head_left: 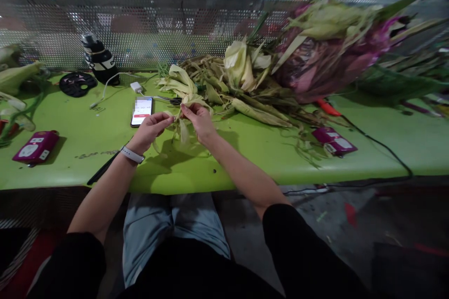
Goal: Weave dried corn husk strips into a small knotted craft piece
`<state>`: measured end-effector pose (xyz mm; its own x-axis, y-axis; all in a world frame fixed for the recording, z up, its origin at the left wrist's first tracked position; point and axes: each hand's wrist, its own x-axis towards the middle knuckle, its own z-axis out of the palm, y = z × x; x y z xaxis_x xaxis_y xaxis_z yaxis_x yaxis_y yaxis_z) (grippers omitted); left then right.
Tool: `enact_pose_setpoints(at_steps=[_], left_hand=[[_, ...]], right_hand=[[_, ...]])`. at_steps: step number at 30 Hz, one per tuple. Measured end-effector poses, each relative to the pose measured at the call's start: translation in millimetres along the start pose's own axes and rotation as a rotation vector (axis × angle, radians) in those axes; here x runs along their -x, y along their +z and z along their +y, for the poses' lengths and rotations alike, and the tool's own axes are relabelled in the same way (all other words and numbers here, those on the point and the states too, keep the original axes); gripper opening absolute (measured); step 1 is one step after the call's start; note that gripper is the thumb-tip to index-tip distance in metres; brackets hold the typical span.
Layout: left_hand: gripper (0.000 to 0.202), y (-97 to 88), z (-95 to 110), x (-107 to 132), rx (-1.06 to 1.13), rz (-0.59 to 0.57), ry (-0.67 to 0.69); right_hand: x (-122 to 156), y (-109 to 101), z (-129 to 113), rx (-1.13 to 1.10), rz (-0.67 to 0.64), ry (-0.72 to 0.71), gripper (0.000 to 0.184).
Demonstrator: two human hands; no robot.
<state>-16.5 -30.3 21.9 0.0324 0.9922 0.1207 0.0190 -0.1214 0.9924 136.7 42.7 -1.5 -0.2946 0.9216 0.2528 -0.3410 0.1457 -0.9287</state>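
Note:
My left hand (153, 129) is closed in a pinch at the edge of a pale corn husk (184, 131), above the green table (252, 154). Close beside it on the right, the fingertips of my right hand (199, 122) are pinched together on the same bunch of husk. Thin pieces hang down between and below both hands. What exactly lies between the fingertips is too small to make out. Just behind my hands, more pale husks (180, 79) lie against a large heap of dry corn husks (210, 71).
A lit phone (141, 111) lies left of my hands, with a white charger (136, 87) behind it. Further back are a black bottle (101, 60) and a black disc (77, 84). Purple boxes (37, 146) sit at both sides. A pink bag (315, 67) stands right.

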Motion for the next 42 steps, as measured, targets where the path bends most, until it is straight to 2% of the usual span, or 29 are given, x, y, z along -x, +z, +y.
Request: enact_pose_setpoints(at_steps=[2,5,11,14,18,22,25,28,30,34,37,42], left_hand=[[0.020,0.1,-3,-1,-0.071,0.007,0.060],[0.017,-0.2,-7,-3,-0.087,0.013,0.064],[0.016,0.5,-6,-4,-0.002,0.180,0.096],[0.019,0.8,-6,-4,0.067,0.184,0.038],[0.017,-2.1,-8,-7,0.239,0.198,-0.073],[0.015,-6.4,-5,-8,0.401,0.140,-0.181],[0.016,-7.7,-2,-7,0.373,0.074,-0.237],[0.013,-6.8,0,-7,0.283,0.077,-0.250],[0.008,-5.9,0,-7,0.269,0.105,-0.236],[0.020,-4.1,-4,-6,0.212,0.121,-0.100],[0.023,-1.4,-8,-5,0.145,0.203,-0.019],[0.026,7.0,-10,-4,0.212,0.301,-0.050]], right_hand=[[0,-1,1,0.046,-0.021,-0.012,0.038],[0,-1,-1,0.120,-0.042,0.010,0.041],[5,2,-8,0.154,-0.132,0.089,0.044],[9,5,-8,0.145,-0.187,0.063,0.046],[10,5,-5,0.250,-0.258,0.021,0.044],[5,-1,-3,0.322,-0.283,-0.032,0.036],[3,-4,-1,0.295,-0.307,-0.024,0.028],[4,-3,0,0.239,-0.366,0.019,0.021],[6,-1,0,0.246,-0.381,0.023,0.018],[8,2,0,0.228,-0.384,0.018,0.023],[10,2,0,0.202,-0.420,0.036,0.031],[13,0,-5,0.131,-0.506,0.114,0.046]])
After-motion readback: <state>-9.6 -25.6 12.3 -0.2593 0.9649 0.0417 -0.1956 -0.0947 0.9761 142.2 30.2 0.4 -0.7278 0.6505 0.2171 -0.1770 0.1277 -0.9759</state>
